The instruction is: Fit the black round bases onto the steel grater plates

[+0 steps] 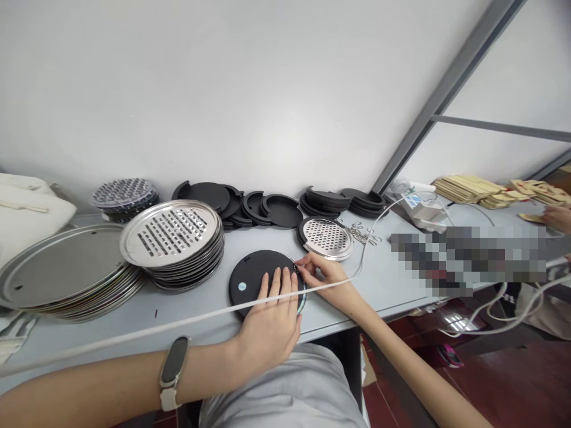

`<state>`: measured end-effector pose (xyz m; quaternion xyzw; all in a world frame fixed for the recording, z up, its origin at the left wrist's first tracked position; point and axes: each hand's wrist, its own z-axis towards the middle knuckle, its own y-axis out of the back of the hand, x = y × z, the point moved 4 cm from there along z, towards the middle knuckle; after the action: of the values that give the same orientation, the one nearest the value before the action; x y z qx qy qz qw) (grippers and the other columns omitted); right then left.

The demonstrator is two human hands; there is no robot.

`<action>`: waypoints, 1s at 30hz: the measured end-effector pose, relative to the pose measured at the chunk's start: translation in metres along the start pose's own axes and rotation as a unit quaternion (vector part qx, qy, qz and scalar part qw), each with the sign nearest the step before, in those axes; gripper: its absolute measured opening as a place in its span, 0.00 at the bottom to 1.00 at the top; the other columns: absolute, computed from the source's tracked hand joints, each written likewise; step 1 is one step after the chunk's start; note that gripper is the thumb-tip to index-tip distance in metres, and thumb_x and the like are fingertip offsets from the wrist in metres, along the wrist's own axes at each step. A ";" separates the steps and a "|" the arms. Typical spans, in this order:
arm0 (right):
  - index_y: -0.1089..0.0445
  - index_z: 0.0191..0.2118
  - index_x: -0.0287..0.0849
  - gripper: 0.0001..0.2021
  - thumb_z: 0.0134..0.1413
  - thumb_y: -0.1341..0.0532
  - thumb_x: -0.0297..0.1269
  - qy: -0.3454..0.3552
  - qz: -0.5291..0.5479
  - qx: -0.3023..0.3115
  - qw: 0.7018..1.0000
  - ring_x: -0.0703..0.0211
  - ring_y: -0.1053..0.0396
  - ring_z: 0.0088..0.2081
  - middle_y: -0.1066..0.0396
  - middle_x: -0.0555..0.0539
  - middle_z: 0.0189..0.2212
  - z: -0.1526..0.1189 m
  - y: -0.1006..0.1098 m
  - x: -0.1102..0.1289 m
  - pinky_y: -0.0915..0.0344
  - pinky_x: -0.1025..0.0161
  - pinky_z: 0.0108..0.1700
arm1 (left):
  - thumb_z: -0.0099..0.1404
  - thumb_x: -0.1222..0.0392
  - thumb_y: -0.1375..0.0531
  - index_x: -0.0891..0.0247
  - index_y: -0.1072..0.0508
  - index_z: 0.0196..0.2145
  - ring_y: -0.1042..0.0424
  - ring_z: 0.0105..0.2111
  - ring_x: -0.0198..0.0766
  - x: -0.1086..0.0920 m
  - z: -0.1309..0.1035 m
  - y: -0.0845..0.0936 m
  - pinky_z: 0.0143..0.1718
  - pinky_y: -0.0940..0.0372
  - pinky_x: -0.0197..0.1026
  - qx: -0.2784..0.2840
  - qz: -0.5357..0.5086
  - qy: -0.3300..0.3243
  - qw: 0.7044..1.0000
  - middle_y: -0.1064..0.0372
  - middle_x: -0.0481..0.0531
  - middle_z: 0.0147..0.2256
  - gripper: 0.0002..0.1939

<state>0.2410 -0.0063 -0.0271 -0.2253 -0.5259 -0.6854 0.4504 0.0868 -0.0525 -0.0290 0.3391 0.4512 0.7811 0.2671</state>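
A round black disc [250,267] lies on the table in front of me, with a pale round sticker on its left part. My left hand [272,321] rests flat on the disc's near right part, fingers stretched out. At the disc's right edge, my right hand [323,276] pinches a small metal piece [295,267]; its exact shape is mostly hidden by the fingertips. Just beyond that hand sits a perforated metal grater disc [328,236] in a black holder. Several bent wire hooks [362,232] lie loose to its right.
Left of the disc stand a stack of slotted metal discs [187,261] and a stack of large trays [66,261]. Black holders [281,209] line the wall. A white cable [178,324] crosses low in front of me. At far right, another person's hand [557,219] is near wooden pieces [468,189].
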 end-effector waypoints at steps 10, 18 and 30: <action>0.37 0.34 0.43 0.09 0.61 0.44 0.42 -0.051 0.061 0.002 0.997 0.66 0.48 0.22 0.46 0.56 0.20 -0.001 -0.009 -0.018 0.46 0.67 0.25 | 0.71 0.53 0.54 0.82 0.43 0.62 0.47 0.62 0.60 0.000 -0.001 -0.001 0.60 0.51 0.58 0.003 -0.002 0.002 1.000 0.48 0.73 0.62 0.31; 0.38 0.34 0.43 0.10 0.61 0.45 0.44 -0.051 0.050 0.002 0.997 0.65 0.49 0.22 0.47 0.56 0.20 -0.001 -0.011 -0.016 0.48 0.67 0.24 | 0.70 0.52 0.54 0.81 0.44 0.62 0.48 0.62 0.58 0.001 -0.001 0.000 0.62 0.52 0.57 -0.002 -0.005 0.005 1.000 0.49 0.71 0.62 0.31; 0.38 0.32 0.42 0.10 0.62 0.46 0.42 -0.049 0.005 -0.016 0.999 0.65 0.46 0.22 0.44 0.55 0.20 -0.006 -0.008 -0.001 0.45 0.66 0.26 | 0.71 0.53 0.54 0.82 0.44 0.62 0.47 0.62 0.59 0.000 0.001 -0.001 0.61 0.50 0.58 0.018 -0.002 0.006 1.000 0.49 0.73 0.62 0.31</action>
<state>0.2352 -0.0110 -0.0339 -0.2681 -0.5355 -0.6796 0.4236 0.0877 -0.0520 -0.0297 0.3380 0.4677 0.7744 0.2595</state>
